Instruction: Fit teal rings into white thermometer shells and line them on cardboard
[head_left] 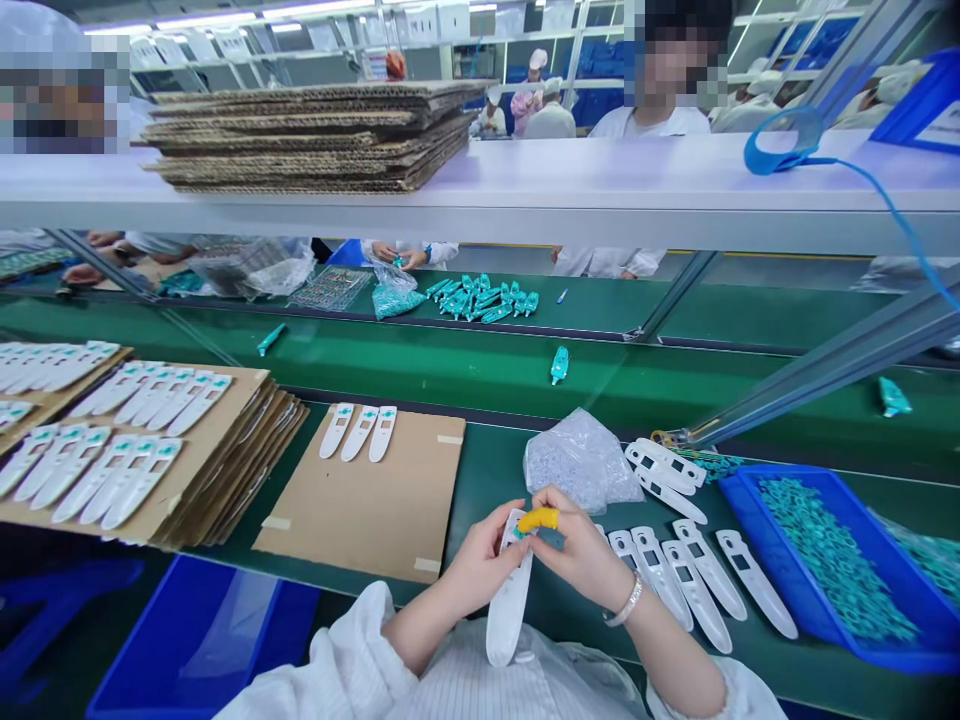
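I count three white casings on one cardboard sheet at ten o'clock, one blue bin at three. At six, my left hand pinches one long, smooth held casing; my right hand pinches its teal-marked end.

white shell, yellow fingertip cover, teal small parts, blue tray, brown cardboard, green tabletop
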